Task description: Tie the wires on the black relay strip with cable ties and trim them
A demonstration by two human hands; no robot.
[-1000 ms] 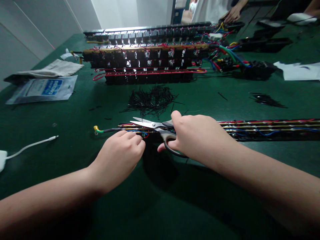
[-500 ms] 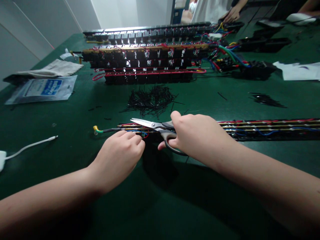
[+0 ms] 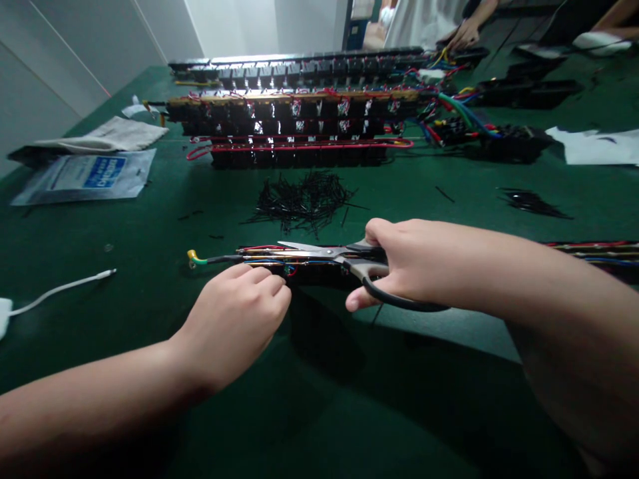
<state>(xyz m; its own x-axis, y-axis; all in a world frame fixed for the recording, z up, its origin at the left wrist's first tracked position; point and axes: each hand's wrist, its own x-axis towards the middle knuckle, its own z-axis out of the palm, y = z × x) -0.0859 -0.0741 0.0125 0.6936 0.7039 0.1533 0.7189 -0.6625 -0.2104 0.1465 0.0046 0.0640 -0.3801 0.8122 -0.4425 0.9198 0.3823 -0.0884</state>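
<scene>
A pair of scissors (image 3: 367, 266) with grey and black handles is gripped in my right hand (image 3: 424, 263), its blades slightly parted and pointing left. Beneath the blades lies a long black wired strip (image 3: 589, 251) with red and blue wires and metal rails. From its left end comes a cable with a yellow ring terminal (image 3: 192, 258). My left hand (image 3: 244, 299) is closed at the strip's near edge, close to that end. Its fingertips are turned away, so what they pinch is hidden.
A heap of thin black pieces (image 3: 304, 199) lies beyond the strip, with a smaller pile (image 3: 532, 201) to the right. Larger wired assemblies (image 3: 299, 113) stand farther back. A plastic bag (image 3: 84, 176) and white cable (image 3: 64, 291) lie left. Another person's hand (image 3: 464, 33) is at the back.
My right hand has moved to the right with the scissors, drawing the blades away from my left hand. My left hand stays almost where it was.
</scene>
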